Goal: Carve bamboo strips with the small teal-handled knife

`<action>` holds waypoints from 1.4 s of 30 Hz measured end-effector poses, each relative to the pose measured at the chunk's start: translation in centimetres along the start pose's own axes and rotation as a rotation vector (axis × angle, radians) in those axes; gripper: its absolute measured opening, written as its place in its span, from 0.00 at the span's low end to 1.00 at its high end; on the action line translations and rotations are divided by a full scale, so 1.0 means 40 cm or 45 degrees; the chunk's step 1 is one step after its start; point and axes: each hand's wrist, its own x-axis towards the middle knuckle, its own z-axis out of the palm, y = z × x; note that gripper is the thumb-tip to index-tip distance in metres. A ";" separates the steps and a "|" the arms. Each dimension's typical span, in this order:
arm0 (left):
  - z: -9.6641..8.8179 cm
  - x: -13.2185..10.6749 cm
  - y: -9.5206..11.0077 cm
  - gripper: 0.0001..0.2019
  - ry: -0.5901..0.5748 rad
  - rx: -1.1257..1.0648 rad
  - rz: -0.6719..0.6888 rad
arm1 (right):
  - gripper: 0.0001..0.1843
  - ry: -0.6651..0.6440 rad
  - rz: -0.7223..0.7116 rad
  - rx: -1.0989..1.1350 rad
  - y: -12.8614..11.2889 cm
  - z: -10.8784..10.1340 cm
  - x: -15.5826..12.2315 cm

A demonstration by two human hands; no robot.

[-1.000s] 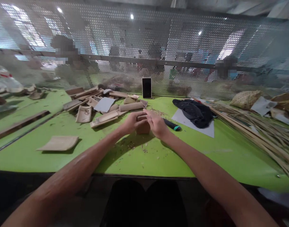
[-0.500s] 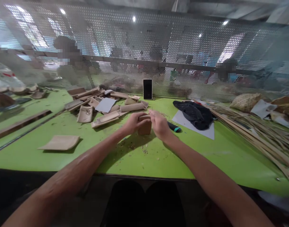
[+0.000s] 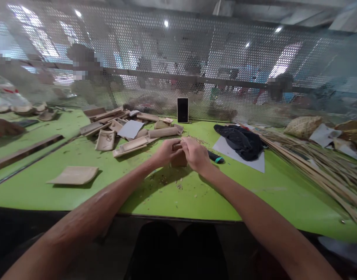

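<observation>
On the green table [image 3: 254, 194], a little past its middle, both hands meet around a small tan block [image 3: 178, 158] that stands on the tabletop. The left hand [image 3: 166, 152] wraps it from the left with fingers curled close around its side; the right hand [image 3: 196, 154] covers its top and right side, fingers bent down over it. Both hands grip the block, and only a strip of its front face and top edge shows between them, so its full shape cannot be told. It looks light brown, matte, and roughly box-like.

Crumbs and small shavings [image 3: 166, 181] lie scattered on the table just in front of the block. Between the hands and the near table edge the green surface is bare apart from these bits, giving free room toward the body. To the left, a flat tan sheet [image 3: 73, 175] lies alone, well apart from the hands. Behind and to the left sits a pile of tan curved pieces [image 3: 128, 132], its nearest piece close to the left hand. Just right of the right hand lies a dark tool with a teal tip [image 3: 215, 157], and beyond it a black cloth [image 3: 239, 140] on a grey paper [image 3: 254, 160]. A bundle of long thin sticks [image 3: 318, 167] fills the right side. A phone [image 3: 182, 110] stands upright against the perforated screen [image 3: 225, 58] that closes off the far edge.
</observation>
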 end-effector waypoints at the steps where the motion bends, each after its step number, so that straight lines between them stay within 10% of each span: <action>1: 0.000 0.000 0.001 0.19 0.005 0.013 0.008 | 0.25 0.002 -0.014 -0.003 0.001 0.001 0.001; 42: 0.005 0.013 -0.022 0.24 -0.002 -0.010 -0.015 | 0.28 0.111 0.039 0.289 0.031 0.029 0.022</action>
